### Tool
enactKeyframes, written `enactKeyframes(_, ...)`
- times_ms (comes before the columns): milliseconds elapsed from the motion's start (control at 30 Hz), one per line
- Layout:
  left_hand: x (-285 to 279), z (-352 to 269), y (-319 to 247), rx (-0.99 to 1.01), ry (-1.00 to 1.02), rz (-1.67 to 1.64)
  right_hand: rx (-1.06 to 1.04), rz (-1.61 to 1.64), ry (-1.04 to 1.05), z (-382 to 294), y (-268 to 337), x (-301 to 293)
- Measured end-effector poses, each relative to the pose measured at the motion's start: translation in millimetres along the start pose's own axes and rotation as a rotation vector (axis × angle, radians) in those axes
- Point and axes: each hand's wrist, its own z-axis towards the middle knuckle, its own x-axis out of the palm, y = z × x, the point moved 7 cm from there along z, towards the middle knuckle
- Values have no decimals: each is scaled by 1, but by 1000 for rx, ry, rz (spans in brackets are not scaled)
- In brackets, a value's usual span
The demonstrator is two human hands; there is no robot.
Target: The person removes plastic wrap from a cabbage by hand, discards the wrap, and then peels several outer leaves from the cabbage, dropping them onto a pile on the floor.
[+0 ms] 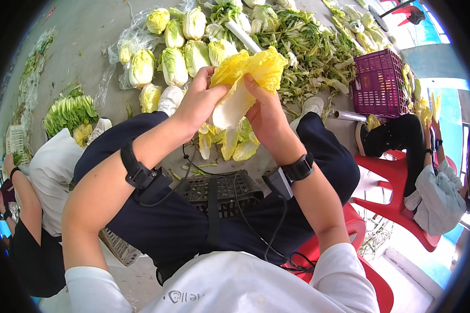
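Note:
Both my hands hold up a yellow napa cabbage leaf (235,105) with a frilled edge and a broad white rib. My left hand (201,99) grips its left side, thumb lying on the front. On the right, my right hand (264,107) pinches the leaf with the thumb pressed near its middle. Below them, loose cabbage leaves (231,144) lie on the floor between my feet. Whole napa cabbages (174,66) stand in rows just beyond, several of them pale green and white. The leaf and my hands hide part of the floor behind.
A heap of trimmed greens (309,51) spreads at the upper right, beside a purple plastic crate (378,84). A roll of film (350,116) lies near it. Bundled leafy greens (70,111) sit at left. Co-workers sit on both sides, one on a red chair (384,187). Cables hang from my wrist devices.

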Motion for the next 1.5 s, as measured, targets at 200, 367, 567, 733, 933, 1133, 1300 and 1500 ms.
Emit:
enactKeyframes(200, 13, -5, -10, 31, 88, -62, -18, 65, -39, 4, -2, -6)
enactKeyframes(367, 18, -3, -9, 96, 190, 7, 3, 91, -73, 6, -8, -15)
enactKeyframes(567, 6, 2, -7, 91, 68, 122, -17, 154, -86, 6, -6, -13)
enactKeyframes(733, -5, 9, -2, 203, -38, 106, 5, 267, -101, 6, -9, -12)
enactKeyframes(933, -14, 7, 4, 40, -62, 303, 57, 355, -132, 6, 0, -20)
enactKeyframes(1133, -25, 12, -18, 250, -112, 68, 64, 394, -111, 7, 4, -19)
enactKeyframes(1300, -23, 4, -55, 326, -104, -39, 185, 436, -43, 3, -22, -18)
enactKeyframes(1500, -17, 3, -57, 332, -29, -42, 359, 884, 259, 10, -32, -1)
